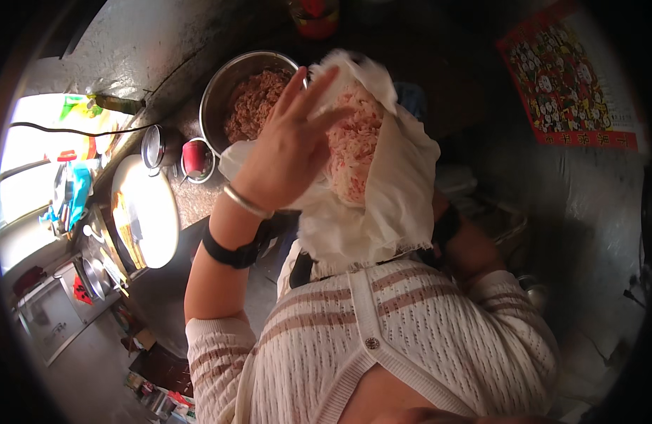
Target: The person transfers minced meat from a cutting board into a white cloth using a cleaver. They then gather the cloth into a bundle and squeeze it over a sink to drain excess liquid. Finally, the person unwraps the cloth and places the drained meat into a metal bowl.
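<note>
A white cloth (403, 191) with frayed edges lies spread out in front of my chest. On it rests a heap of pale pink and white shreds (355, 148), which look like a shredded vegetable. My left hand (289, 143) is over the left side of the cloth and heap, fingers spread and slightly blurred, gripping nothing. Whether its fingertips touch the shreds is unclear. My right forearm (469, 244) reaches in behind the cloth, which hides that hand. Just beyond my left hand, a steel bowl (208, 98) holds brownish-pink minced meat (252, 100).
Beside the bowl are a red cup (193, 156) and a dark metal pot (164, 146). A white round board (151, 222) lies farther left along the counter (199, 199), near a bright window (34, 153). A red printed poster (569, 85) hangs at right.
</note>
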A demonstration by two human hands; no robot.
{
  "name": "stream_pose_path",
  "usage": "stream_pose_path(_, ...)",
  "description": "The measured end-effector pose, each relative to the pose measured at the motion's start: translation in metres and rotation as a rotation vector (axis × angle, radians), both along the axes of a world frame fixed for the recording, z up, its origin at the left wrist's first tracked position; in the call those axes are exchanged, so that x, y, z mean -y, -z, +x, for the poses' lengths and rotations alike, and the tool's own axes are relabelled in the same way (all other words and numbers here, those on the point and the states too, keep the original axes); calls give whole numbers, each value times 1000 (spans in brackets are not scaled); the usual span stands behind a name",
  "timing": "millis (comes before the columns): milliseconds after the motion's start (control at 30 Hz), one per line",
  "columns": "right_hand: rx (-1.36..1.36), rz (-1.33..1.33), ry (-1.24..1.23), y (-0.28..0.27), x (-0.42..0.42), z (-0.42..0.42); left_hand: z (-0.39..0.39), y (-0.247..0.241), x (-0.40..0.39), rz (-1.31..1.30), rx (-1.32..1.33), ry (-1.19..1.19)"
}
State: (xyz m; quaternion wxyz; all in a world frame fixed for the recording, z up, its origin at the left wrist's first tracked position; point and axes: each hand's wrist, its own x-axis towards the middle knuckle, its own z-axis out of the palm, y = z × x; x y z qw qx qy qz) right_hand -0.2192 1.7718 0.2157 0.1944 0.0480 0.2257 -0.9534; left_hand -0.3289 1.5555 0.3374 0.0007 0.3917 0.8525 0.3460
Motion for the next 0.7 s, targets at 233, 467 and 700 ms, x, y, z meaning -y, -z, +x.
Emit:
stream_pose_path(233,-13,17,-100,-4,13,-61,-31,81,24,458,471,-420)
stream_pose_path(467,6,30,-173,2,46,-120,-32,107,55,942,682,-702)
stream_pose_path(700,169,16,-132,15,83,-121,-15,116,84,916,923,-866)
